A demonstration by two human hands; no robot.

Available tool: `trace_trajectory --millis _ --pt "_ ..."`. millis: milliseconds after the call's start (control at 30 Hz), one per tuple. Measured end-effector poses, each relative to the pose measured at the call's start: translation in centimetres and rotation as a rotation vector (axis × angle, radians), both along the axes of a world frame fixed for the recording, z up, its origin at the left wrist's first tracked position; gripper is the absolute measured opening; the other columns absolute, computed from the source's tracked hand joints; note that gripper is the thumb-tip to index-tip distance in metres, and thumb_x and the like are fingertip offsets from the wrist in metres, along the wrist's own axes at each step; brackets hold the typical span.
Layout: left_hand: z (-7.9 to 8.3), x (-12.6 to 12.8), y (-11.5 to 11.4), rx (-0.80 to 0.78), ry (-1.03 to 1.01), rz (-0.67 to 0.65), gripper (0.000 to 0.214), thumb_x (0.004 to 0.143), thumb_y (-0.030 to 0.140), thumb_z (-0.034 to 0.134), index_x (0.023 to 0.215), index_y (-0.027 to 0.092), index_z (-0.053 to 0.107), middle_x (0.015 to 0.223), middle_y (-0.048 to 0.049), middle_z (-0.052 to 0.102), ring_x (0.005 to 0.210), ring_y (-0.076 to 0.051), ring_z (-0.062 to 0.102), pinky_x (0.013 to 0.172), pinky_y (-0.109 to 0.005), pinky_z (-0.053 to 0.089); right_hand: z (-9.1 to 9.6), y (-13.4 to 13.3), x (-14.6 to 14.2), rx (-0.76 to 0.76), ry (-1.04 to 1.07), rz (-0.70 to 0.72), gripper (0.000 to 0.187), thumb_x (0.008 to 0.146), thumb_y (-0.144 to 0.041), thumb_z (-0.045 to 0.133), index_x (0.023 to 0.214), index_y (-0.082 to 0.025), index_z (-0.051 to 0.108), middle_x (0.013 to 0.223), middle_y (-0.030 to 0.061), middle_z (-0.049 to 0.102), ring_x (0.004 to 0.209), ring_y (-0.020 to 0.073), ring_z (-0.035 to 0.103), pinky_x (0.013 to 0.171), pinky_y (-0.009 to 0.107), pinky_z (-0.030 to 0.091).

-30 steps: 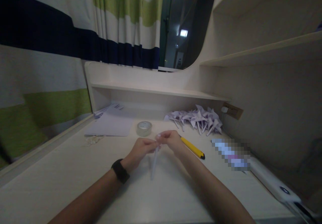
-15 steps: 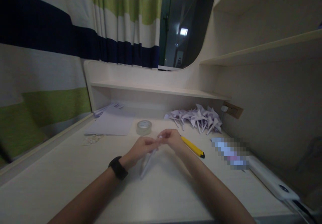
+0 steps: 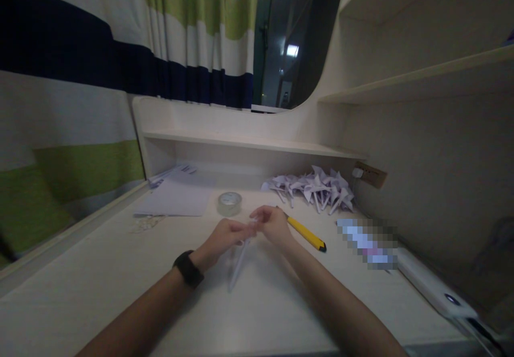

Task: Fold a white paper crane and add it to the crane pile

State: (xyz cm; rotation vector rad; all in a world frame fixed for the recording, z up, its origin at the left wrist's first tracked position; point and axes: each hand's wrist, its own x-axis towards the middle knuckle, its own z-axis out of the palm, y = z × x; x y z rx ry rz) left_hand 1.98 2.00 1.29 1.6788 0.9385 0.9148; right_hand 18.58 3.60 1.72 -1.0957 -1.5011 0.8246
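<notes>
Both hands meet above the middle of the pale desk point(image 3: 100, 287). My left hand point(image 3: 225, 239), with a black band on its wrist, pinches the upper end of a thin white paper stick point(image 3: 237, 265). My right hand point(image 3: 273, 223) pinches the same end from the other side. The stick hangs down and toward me from the fingers, tilted slightly left. A roll of clear tape point(image 3: 229, 203) lies just behind the hands. A yellow utility knife point(image 3: 307, 234) lies right beside my right hand.
A heap of folded white paper pinwheels point(image 3: 317, 188) lies at the back right under a low shelf point(image 3: 249, 143). Sheets of paper point(image 3: 174, 199) lie at the back left. A white power strip point(image 3: 433, 287) runs along the right wall. Striped curtains hang left.
The stick's lower end has swung from straight down to a slight leftward tilt. Both hands have stayed together in the same spot, with small finger movements.
</notes>
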Motion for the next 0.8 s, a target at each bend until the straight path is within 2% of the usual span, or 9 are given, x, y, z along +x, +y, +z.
trace_trajectory --millis 133,300,467,567,800 --pt "0.16 -0.04 -0.03 0.034 0.028 -0.022 0.029 0.073 0.043 0.067 0.076 0.015 0.078 0.066 -0.0047 0.068 0.06 -0.015 0.054 0.059 -0.026 0.04 0.12 0.08 0.17 -0.08 0.055 0.044 0.021 0.048 -0.011 0.074 0.069 -0.016 0.069 0.055 -0.0029 0.061 0.048 0.0107 0.055 0.047 0.021 0.04" --pt "0.63 -0.1 -0.28 -0.001 0.016 -0.005 0.024 0.07 0.038 0.069 0.073 0.016 0.078 0.064 -0.0039 0.068 0.059 -0.014 0.052 0.058 -0.025 0.038 0.4 -0.12 0.15 -0.1 0.133 0.161 0.021 0.052 -0.018 0.074 0.072 -0.015 0.069 0.056 -0.001 0.065 0.051 0.0132 0.06 0.051 0.024 0.045" --pt "0.39 -0.07 -0.09 0.031 0.074 -0.004 0.031 0.073 0.042 0.064 0.072 0.014 0.077 0.063 -0.0041 0.067 0.054 -0.012 0.048 0.054 -0.025 0.035 0.22 -0.11 -0.03 -0.078 0.13 0.101 0.022 0.048 -0.012 0.073 0.067 -0.016 0.063 0.05 -0.0037 0.06 0.044 0.0116 0.056 0.045 0.021 0.04" --pt "0.28 -0.03 0.03 0.074 0.068 0.001 0.032 0.073 0.042 0.064 0.069 0.013 0.076 0.058 -0.0034 0.064 0.052 -0.012 0.046 0.053 -0.024 0.033 0.06 0.05 -0.05 -0.066 0.163 0.115 0.023 0.047 -0.01 0.073 0.065 -0.017 0.06 0.048 -0.0058 0.057 0.042 0.0096 0.053 0.043 0.019 0.038" --pt "0.21 -0.05 0.33 0.097 0.096 0.05 0.037 0.073 0.045 0.061 0.067 0.012 0.075 0.054 -0.003 0.06 0.05 -0.011 0.043 0.052 -0.024 0.03 -0.44 0.34 0.01 -0.015 0.113 0.207 0.028 0.059 -0.022 0.072 0.084 -0.016 0.062 0.054 -0.0032 0.063 0.048 0.0137 0.061 0.049 0.023 0.045"
